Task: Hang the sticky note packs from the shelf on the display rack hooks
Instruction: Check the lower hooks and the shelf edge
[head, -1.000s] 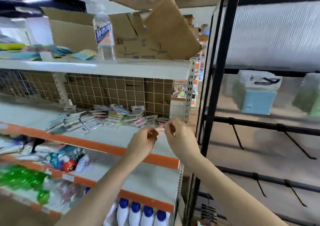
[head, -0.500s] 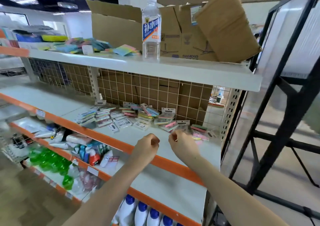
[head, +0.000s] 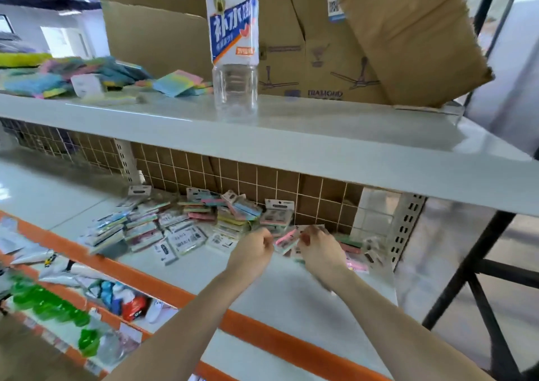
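Several sticky note packs (head: 204, 220) lie in a loose heap at the back of the white middle shelf (head: 271, 287), against a brown grid panel. Both hands are over the heap's right side. My right hand (head: 320, 252) pinches a pink sticky note pack (head: 287, 239) by its right end. My left hand (head: 252, 252) is curled in a fist just left of that pack, and whether its fingers touch the pack is hidden. Part of the black display rack (head: 478, 252) stands at the right; its hooks are out of sight.
A clear water bottle (head: 234, 45) and open cardboard boxes (head: 320, 45) stand on the top shelf (head: 262, 135), with more coloured note pads (head: 178, 83) at its left. Lower shelves hold green bottles (head: 43, 302) and packets. The shelf upright (head: 405, 229) is close to my right hand.
The view has swung left from the black rack toward the shelf and moved closer. Both hands have reached in over the heap, and the right hand now holds a pink pack.
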Demonstrator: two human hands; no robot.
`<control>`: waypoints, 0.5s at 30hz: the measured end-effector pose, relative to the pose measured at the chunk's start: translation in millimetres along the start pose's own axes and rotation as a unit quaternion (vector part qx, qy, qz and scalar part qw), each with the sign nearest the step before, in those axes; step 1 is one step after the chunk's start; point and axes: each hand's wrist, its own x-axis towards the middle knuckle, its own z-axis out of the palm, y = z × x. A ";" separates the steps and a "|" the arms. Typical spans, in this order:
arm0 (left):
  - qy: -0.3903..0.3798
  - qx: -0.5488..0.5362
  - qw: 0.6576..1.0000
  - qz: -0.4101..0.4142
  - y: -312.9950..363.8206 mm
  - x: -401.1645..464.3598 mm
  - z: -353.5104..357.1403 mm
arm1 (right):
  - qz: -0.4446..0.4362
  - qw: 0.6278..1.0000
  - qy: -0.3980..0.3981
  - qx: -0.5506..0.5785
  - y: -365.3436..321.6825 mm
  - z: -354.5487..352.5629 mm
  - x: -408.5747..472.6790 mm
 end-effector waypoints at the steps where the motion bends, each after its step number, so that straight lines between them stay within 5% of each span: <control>1: -0.003 0.015 1.000 0.007 -0.5 10.1 5.3 | 0.012 1.000 0.006 0.013 4.9 0.4 6.2; 10: -0.036 0.139 0.987 0.065 -23.6 55.8 52.4 | 0.083 0.995 -0.035 -0.049 29.6 33.6 22.5; 15: -0.063 0.187 0.972 0.124 -41.2 67.1 74.6 | 0.032 0.989 -0.003 -0.147 33.7 59.7 16.7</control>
